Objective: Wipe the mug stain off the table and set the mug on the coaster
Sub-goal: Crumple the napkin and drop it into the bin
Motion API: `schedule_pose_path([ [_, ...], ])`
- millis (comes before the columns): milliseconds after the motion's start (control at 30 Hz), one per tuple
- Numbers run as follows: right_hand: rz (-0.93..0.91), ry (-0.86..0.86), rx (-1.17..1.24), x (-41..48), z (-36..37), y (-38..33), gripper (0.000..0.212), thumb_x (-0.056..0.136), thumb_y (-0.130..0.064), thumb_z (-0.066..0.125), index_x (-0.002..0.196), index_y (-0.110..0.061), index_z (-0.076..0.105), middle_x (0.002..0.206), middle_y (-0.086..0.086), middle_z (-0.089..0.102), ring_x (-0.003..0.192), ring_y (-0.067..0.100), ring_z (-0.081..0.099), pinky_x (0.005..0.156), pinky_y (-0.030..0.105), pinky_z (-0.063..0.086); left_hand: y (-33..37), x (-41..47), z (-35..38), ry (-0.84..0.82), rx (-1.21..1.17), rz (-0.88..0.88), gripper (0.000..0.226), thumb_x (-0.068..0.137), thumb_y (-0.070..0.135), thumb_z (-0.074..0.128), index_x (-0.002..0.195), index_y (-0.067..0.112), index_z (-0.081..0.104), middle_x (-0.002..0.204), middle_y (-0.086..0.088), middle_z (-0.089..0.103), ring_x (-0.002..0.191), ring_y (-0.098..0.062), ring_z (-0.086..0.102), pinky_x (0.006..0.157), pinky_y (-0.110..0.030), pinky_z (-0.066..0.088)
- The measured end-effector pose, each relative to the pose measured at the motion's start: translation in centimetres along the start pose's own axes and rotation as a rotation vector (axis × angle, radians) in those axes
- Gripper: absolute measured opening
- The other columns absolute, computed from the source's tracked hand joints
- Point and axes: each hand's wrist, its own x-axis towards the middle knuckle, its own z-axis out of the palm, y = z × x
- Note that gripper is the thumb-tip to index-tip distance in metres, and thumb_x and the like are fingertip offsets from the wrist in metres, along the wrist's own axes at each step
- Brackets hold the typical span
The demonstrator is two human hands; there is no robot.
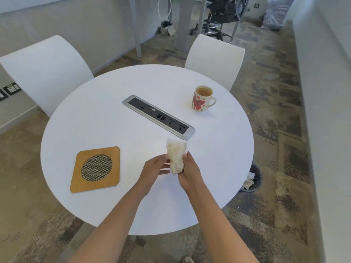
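Observation:
A white mug [201, 99] with red hearts, full of tea, stands at the far right of the round white table [117, 122], handle to the right. A square wooden coaster [96, 168] with a round mesh centre lies near the left front. My right hand [189, 171] grips a crumpled, brown-stained paper tissue [176, 154] above the table's front middle. My left hand [154, 167] touches the tissue's left side with its fingertips. I see no stain on the tabletop.
A silver power and socket strip [158, 116] is set diagonally into the table's middle. Two white chairs [45, 71] [215, 59] stand behind the table. A bin [253, 177] with crumpled paper sits on the floor at the right edge.

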Motion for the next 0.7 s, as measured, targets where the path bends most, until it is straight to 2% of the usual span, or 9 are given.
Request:
schedule_pose_path([
  [67, -0.032, 0.023, -0.097, 0.0, -0.6, -0.9, 0.028, 0.100, -0.007, 0.033, 0.108, -0.011, 0.060, 0.085, 0.006, 0.067, 0.067, 0.014, 0.065, 0.057, 0.027, 0.049, 0.9, 0.2, 0.8, -0.046, -0.078, 0.005, 0.025, 0.093, 0.020, 0.056, 0.109, 0.007, 0.068, 0.102, -0.013, 0.073, 0.091, -0.023, 0.070, 0.074, -0.027, 0.057],
  [133, -0.039, 0.041, -0.139, 0.0, -1.4, -1.9, 0.029, 0.099, -0.008, 0.037, 0.117, -0.013, 0.059, 0.090, 0.005, 0.067, 0.073, 0.013, 0.064, 0.062, 0.028, 0.052, 1.7, 0.5, 1.5, -0.087, -0.131, 0.004, 0.024, 0.091, 0.014, 0.057, 0.112, 0.006, 0.067, 0.103, -0.013, 0.073, 0.091, -0.023, 0.070, 0.072, -0.024, 0.056],
  [267, -0.059, 0.096, -0.182, 0.5, -2.7, -3.6, 0.030, 0.094, -0.007, 0.046, 0.114, -0.023, 0.059, 0.090, 0.004, 0.070, 0.075, 0.016, 0.065, 0.061, 0.027, 0.054, 2.8, 1.3, 3.3, -0.116, -0.140, -0.017, 0.026, 0.089, 0.006, 0.059, 0.113, 0.004, 0.065, 0.105, -0.016, 0.070, 0.091, -0.025, 0.069, 0.074, -0.027, 0.057],
  [367, -0.108, 0.072, -0.178, 1.0, -3.8, -5.1, 0.030, 0.091, 0.004, 0.046, 0.110, -0.011, 0.064, 0.092, 0.009, 0.068, 0.079, 0.023, 0.063, 0.064, 0.027, 0.055, 3.5, 2.3, 5.1, -0.047, -0.151, -0.046, 0.028, 0.086, 0.000, 0.060, 0.114, 0.000, 0.063, 0.104, -0.020, 0.069, 0.087, -0.027, 0.068, 0.071, -0.027, 0.059],
  [467, -0.112, 0.061, -0.149, 2.0, -5.4, -6.8, 0.030, 0.088, 0.013, 0.044, 0.095, -0.003, 0.068, 0.088, 0.012, 0.068, 0.083, 0.024, 0.065, 0.063, 0.020, 0.057, 4.2, 3.7, 7.5, -0.004, -0.155, -0.056, 0.029, 0.083, -0.006, 0.060, 0.111, -0.003, 0.063, 0.099, -0.021, 0.069, 0.081, -0.026, 0.068, 0.067, -0.025, 0.057],
  [533, -0.065, 0.043, -0.126, 3.1, -6.8, -8.2, 0.027, 0.090, 0.009, 0.044, 0.097, 0.001, 0.069, 0.096, 0.014, 0.071, 0.092, 0.025, 0.067, 0.067, 0.018, 0.058, 4.5, 4.9, 9.3, 0.016, -0.142, -0.046, 0.026, 0.081, -0.009, 0.061, 0.106, -0.005, 0.065, 0.093, -0.017, 0.068, 0.079, -0.025, 0.067, 0.065, -0.022, 0.057],
  [600, -0.009, -0.010, -0.111, 4.3, -8.4, -9.9, 0.027, 0.092, -0.003, 0.046, 0.104, 0.003, 0.069, 0.106, 0.014, 0.072, 0.102, 0.023, 0.068, 0.072, 0.018, 0.057, 4.6, 6.4, 11.4, 0.053, -0.107, -0.048, 0.022, 0.080, -0.009, 0.062, 0.100, -0.005, 0.068, 0.092, -0.016, 0.069, 0.081, -0.025, 0.067, 0.070, -0.022, 0.058],
  [700, -0.002, 0.038, -0.108, 6.3, -11.2, -12.5, 0.020, 0.092, -0.011, 0.054, 0.089, -0.003, 0.073, 0.094, 0.008, 0.076, 0.093, 0.020, 0.071, 0.067, 0.017, 0.057, 4.3, 8.5, 14.9, 0.062, 0.002, -0.045, 0.018, 0.078, -0.007, 0.062, 0.085, 0.005, 0.074, 0.084, -0.013, 0.071, 0.077, -0.023, 0.067, 0.076, -0.026, 0.057],
])
